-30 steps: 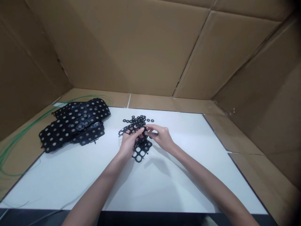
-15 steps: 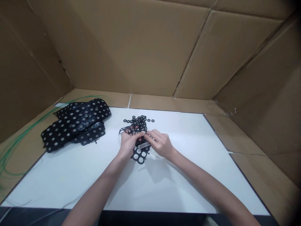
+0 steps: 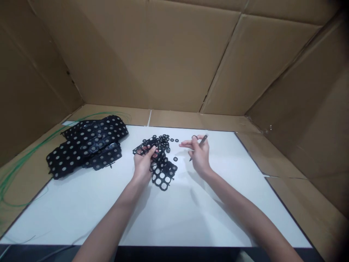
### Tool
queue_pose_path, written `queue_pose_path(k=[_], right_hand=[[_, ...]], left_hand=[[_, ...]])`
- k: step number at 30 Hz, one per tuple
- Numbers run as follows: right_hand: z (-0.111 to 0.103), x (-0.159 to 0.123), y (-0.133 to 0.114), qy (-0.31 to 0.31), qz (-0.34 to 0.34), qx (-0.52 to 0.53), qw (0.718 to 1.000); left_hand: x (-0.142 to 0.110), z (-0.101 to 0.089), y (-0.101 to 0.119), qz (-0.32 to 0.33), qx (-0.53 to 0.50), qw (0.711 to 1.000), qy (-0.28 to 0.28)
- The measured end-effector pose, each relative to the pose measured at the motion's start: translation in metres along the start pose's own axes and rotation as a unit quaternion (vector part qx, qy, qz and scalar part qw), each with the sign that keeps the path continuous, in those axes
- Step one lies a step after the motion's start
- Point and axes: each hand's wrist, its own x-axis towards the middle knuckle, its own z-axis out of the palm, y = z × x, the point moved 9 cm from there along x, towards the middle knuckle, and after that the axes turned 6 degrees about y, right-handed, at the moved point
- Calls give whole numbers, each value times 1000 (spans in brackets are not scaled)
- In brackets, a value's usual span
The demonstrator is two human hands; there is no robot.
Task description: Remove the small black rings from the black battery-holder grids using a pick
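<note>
My left hand (image 3: 143, 163) pinches a limp black perforated sheet (image 3: 160, 178), thumb on top. The sheet's lower end lies over the white table with open round holes, while other cells higher up look filled with grey-centred discs. Off to the right, apart from the sheet, my right hand (image 3: 200, 154) is raised with a slim grey pointed tool (image 3: 203, 140) lying across it, tip downward. A small dark ring (image 3: 194, 137) shows at its thumb tip. Small black rings (image 3: 163, 138) lie in a loose heap just beyond my left hand, and a single ring (image 3: 175, 159) lies between my hands.
A pile of black sheets with grey dots (image 3: 81, 145) lies at the left of the white table (image 3: 231, 214). Thin green strands (image 3: 32, 149) curve along the left edge. Cardboard walls (image 3: 163, 62) enclose the far side and both sides.
My right hand has drawn away from the sheet to the right, carrying the tool, which has turned upright. A single ring now shows between my hands. My left hand has shifted slightly left, keeping the sheet.
</note>
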Motion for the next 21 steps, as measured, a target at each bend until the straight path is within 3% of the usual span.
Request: queue_pose_path(k=[3, 6, 9, 12, 16, 21], right_hand=[[1, 15, 8, -55, 13, -86, 995], [10, 20, 19, -127, -4, -217, 968], [17, 14, 22, -149, -22, -250, 956], [34, -2, 3, -200, -131, -243, 940], [54, -35, -23, -289, -338, -233, 865], [51, -51, -32, -227, -476, -273, 804]], left_hand=[[1, 1, -2, -23, 8, 1000, -16], [-2, 6, -4, -42, 9, 998, -41], [-4, 11, -4, -42, 11, 997, -59], [-7, 16, -3, -39, 4, 996, -75], [-11, 21, -4, -51, -15, 994, -92], [-12, 25, -11, -80, -41, 989, -118]])
